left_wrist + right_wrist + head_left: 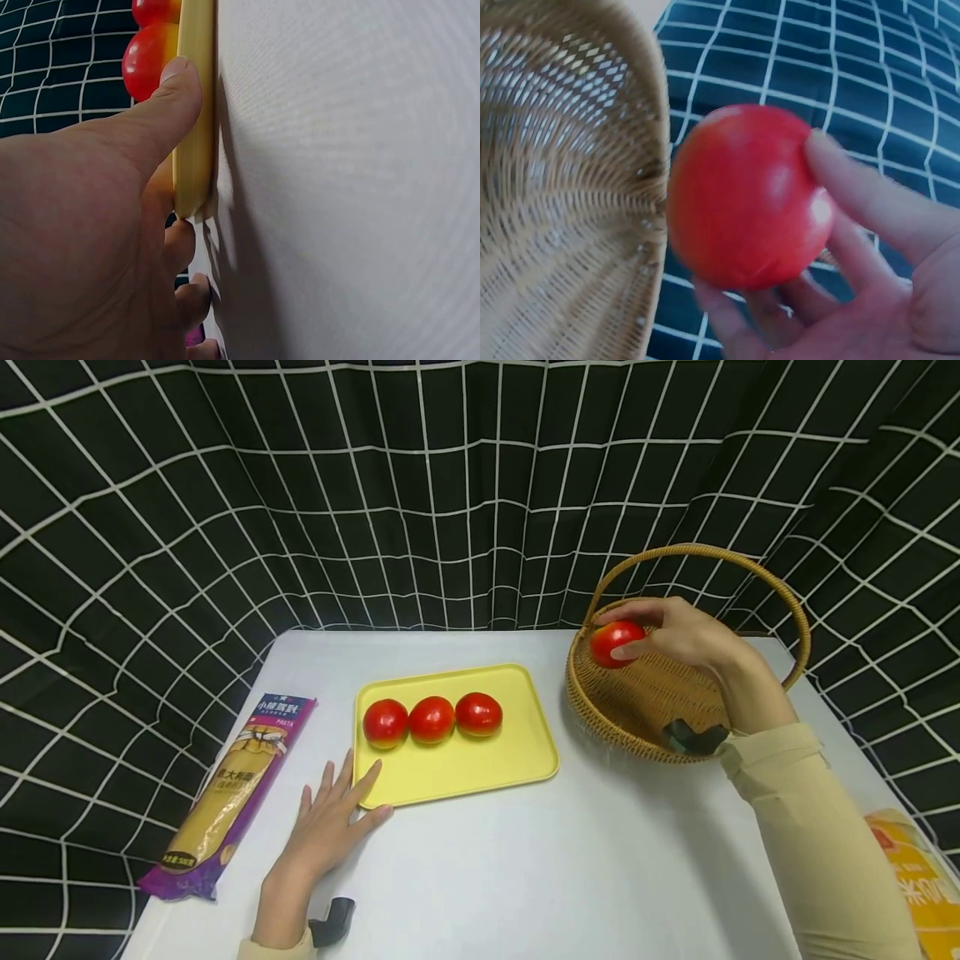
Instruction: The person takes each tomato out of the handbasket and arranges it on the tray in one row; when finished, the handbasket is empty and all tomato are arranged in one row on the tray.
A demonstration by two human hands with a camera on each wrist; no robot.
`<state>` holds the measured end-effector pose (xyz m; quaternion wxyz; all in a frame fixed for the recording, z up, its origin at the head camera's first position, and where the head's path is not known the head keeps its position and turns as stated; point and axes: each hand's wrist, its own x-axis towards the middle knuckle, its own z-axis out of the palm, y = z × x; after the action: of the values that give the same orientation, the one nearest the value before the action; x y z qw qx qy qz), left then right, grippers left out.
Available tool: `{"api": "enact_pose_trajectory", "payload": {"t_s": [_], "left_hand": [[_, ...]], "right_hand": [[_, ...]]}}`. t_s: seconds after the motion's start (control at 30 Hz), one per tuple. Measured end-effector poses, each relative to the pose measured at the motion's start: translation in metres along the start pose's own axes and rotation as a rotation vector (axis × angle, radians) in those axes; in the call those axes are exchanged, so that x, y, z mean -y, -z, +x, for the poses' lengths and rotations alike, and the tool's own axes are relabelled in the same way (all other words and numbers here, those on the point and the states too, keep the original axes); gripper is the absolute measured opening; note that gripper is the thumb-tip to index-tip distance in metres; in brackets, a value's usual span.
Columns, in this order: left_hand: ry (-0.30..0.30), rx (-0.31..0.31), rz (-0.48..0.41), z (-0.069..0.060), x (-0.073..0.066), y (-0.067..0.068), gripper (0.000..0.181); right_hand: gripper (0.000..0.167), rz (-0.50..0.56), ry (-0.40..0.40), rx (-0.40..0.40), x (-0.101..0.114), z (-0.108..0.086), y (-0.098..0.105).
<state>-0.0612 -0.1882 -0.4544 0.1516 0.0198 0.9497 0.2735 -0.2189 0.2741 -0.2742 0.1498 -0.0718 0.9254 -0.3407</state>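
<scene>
My right hand (686, 631) holds a red tomato (617, 643) between thumb and fingers at the left part of the wicker basket (637, 702), below its tall handle. In the right wrist view the same tomato (746, 196) shows whole beside the basket's rim (660, 150). Three more tomatoes (432, 720) lie in a row on the yellow tray (465, 777). At that tray's near left corner is my left hand (327, 827), its fingers spread. The left wrist view shows the thumb (180, 82) lying against the tray's edge (196, 150).
A purple pasta packet (232, 793) lies left of the tray on the white table (525, 877). An orange and white package (918, 877) is partly cut off at the right. Black cloth (465, 527) with white grid lines hangs behind and at the sides.
</scene>
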Motion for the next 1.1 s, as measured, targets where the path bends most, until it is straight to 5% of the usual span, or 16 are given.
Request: {"api": "enact_pose_trajectory", "payload": {"t_s": [0.37,0.67,0.9,1.1], "left_hand": [[0.001,0.003,-0.002,0.001,0.001,0.0,0.081],[0.008,0.014,-0.006,0.001,0.001,0.0,0.082],[0.005,0.015,-0.009,0.001,0.0,0.0,0.081],[0.004,0.008,-0.004,0.001,0.0,0.0,0.081]], "right_hand": [[0.052,0.129,0.147,-0.062,0.027,-0.012,-0.025],[0.051,0.283,0.339,-0.144,0.036,-0.003,-0.069],[0.05,0.356,0.323,-0.266,0.036,0.007,-0.112],[0.048,0.276,0.353,-0.359,0.034,0.011,-0.146]]}}
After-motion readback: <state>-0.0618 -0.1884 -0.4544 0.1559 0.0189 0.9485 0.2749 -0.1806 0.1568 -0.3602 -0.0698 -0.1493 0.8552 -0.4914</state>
